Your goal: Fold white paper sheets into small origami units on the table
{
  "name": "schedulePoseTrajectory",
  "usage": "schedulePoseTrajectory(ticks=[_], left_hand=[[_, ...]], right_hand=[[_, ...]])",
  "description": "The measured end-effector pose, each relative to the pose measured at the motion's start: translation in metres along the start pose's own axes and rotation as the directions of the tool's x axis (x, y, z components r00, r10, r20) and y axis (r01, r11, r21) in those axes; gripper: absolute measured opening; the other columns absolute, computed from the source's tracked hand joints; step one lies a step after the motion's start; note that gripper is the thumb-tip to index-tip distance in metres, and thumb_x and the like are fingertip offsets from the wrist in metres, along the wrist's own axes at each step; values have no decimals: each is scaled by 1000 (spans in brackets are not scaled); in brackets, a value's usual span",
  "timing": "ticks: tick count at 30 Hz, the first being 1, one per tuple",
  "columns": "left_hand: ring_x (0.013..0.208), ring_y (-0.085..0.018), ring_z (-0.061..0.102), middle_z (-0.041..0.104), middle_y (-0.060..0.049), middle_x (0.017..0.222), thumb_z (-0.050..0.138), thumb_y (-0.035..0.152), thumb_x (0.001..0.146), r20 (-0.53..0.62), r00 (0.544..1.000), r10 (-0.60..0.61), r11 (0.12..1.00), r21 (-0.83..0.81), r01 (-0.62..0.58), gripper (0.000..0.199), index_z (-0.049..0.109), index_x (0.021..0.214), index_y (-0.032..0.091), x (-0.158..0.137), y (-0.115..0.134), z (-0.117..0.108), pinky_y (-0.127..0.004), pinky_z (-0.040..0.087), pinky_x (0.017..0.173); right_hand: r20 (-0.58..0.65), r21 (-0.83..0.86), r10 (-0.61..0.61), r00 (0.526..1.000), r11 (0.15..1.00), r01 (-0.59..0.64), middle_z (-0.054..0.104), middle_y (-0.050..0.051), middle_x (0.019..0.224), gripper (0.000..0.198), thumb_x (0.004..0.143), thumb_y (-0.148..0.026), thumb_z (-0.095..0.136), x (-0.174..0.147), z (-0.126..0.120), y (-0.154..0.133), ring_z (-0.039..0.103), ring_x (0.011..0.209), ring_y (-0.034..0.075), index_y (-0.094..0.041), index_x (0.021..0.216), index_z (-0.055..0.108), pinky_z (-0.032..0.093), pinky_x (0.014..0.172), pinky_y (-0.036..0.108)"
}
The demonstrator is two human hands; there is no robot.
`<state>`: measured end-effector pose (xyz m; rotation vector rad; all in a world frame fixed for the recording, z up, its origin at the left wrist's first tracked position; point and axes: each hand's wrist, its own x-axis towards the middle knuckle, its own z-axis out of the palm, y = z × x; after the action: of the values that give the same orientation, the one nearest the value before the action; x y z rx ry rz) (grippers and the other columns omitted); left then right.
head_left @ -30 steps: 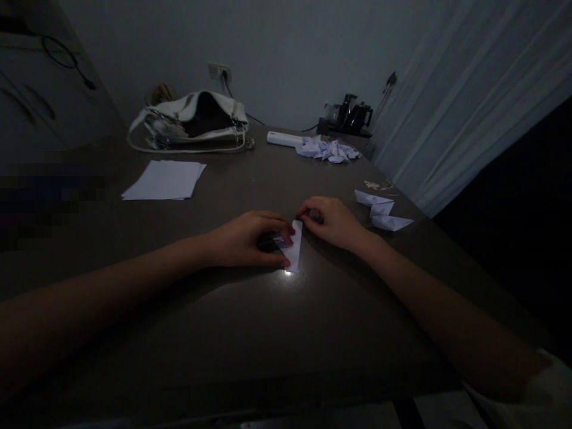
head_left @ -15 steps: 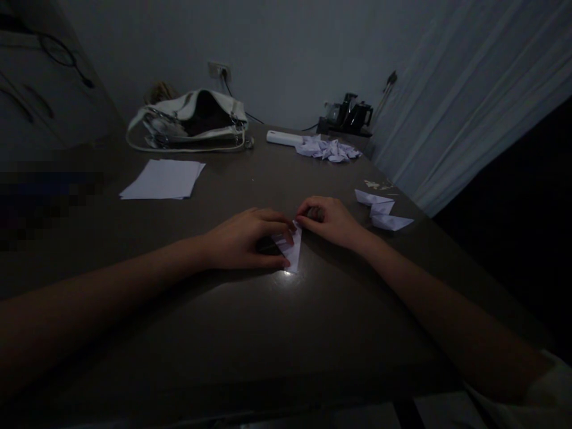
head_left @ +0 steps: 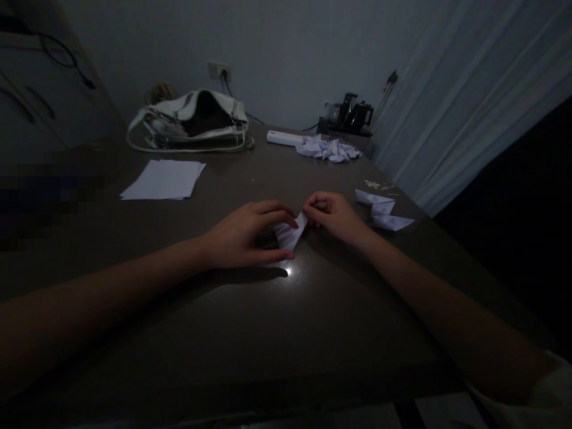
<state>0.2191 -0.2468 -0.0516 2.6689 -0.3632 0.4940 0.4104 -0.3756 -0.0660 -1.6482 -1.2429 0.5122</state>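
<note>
A small piece of folded white paper is between my hands above the middle of the dark table. My left hand holds it from the left, thumb at its near end and curved fingers over its upper part, hiding some of it. My right hand pinches its far right corner between thumb and forefinger, the other fingers curled in. To the right of that hand lie several pointed folded paper pieces, touching or close to one another.
A stack of white sheets lies at the left. Behind it sits a white handbag, its top gaping. A heap of folded papers lies beside a white oblong object at the back. A black kettle stands near the sheer curtain.
The folded paper has turned, its upper corner swinging right and its near end leftward. My right hand has moved slightly right and away with that corner, and my left fingers have shifted on the paper.
</note>
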Motion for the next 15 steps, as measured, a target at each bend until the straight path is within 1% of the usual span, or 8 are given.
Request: schedulePoseTrajectory(ticks=[3, 6, 10, 15], left_hand=[[113, -26, 56, 57, -12, 123, 65, 51, 82, 0, 1000, -9, 1000, -7, 9, 51, 56, 118, 17, 0, 0, 0, -35, 44, 95], [113, -26, 55, 57, -12, 123, 66, 50, 81, -11, 1000, -13, 1000, -6, 13, 51, 56, 118, 17, 0, -1, 1, -35, 44, 96], [111, -25, 56, 58, -11, 121, 66, 49, 82, -14, 1000, -12, 1000, 6, 12, 50, 57, 118, 16, 0, -3, 2, -35, 44, 94], [108, -25, 58, 59, -11, 120, 65, 52, 82, 9, 999, -41, 999, 10, 41, 51, 57, 119, 16, 0, -3, 3, -35, 46, 91]], right_hand=[[-26, 103, 38, 999, 994, -35, 59, -3, 61, 15, 76, -28, 67, 1, 0, 0, 53, 50, 9, -17, 74, 57, 43, 49, 22], [-33, 187, 82, 996, 980, -74, 61, -2, 64, 15, 71, -24, 71, 0, 0, -2, 56, 54, 10, -17, 77, 59, 46, 50, 21], [-26, 256, 139, 990, 958, -128, 63, -2, 65, 17, 71, -23, 72, -3, 1, -6, 58, 55, 10, -17, 80, 59, 49, 52, 22], [-22, 322, 205, 979, 928, -187, 64, -3, 63, 13, 72, -18, 69, -5, 2, -12, 59, 54, 9, -17, 80, 59, 49, 52, 21]])
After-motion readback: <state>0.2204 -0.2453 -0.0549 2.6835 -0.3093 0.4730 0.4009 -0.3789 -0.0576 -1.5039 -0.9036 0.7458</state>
